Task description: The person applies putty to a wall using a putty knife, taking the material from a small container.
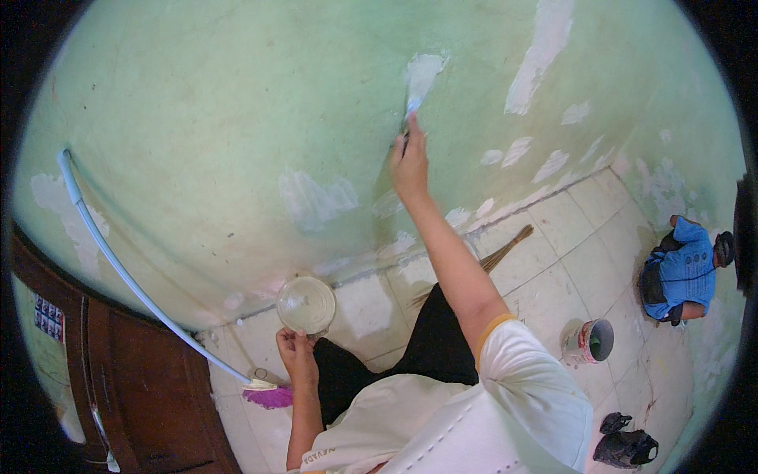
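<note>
Up against the green wall point(197, 118), the right hand point(410, 162) is raised with its fingers closed round the handle of a putty knife point(412, 107). The blade rises just above the fingertips and lies on a pale patch point(424, 73) of filler, which spreads up and to the right of the blade tip. More pale patches dot the wall to the right of this hand and lower down near the floor.

Low down, the left hand point(296, 353) pinches the near rim of a round tub point(305, 304), thumb and fingers pressed together on its edge; the tub sits just beyond the fingertips, close to the foot of the wall. Whether the tub rests on the floor or is lifted, I cannot tell.

Just left of and below the left hand's fingers lies a pink brush head point(269, 396) on the tiled floor point(553, 253), and its long pale blue handle point(118, 268) slants up and away to the left along the wall. Further left stands a dark wooden door point(150, 379).

Right of the right forearm, well apart from either hand, a straw broom point(497, 253) lies on the tiles, and nearer the person's shoulder a paint can point(588, 341) lies tipped on its side. Far off to the right another person in a blue shirt point(685, 272) crouches by the wall, and dark shoes point(625, 442) lie at the lower right.
</note>
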